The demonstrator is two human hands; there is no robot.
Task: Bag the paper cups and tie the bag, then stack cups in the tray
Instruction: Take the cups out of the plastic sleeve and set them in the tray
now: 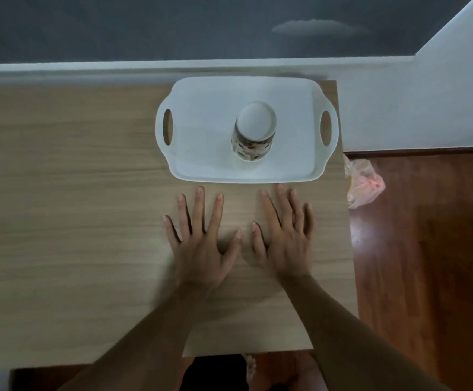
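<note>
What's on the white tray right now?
One stack of patterned paper cups, upside down near the middle of the tray. How many cups are in it can't be told. Both hands lie flat on the table.

A light brown wooden table [74, 207] is holding a white plastic tray with two handles [201, 153], and two flat hands, left hand [201, 244] and right hand [283, 238], are resting on it.

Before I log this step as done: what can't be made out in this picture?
Head view only:
- Cup stack on the tray: seen from above, its count is hidden.
- Plastic bag on the floor: table edge cuts it off; contents and knot unclear.
- Left hand, right hand: palms hidden.
</note>
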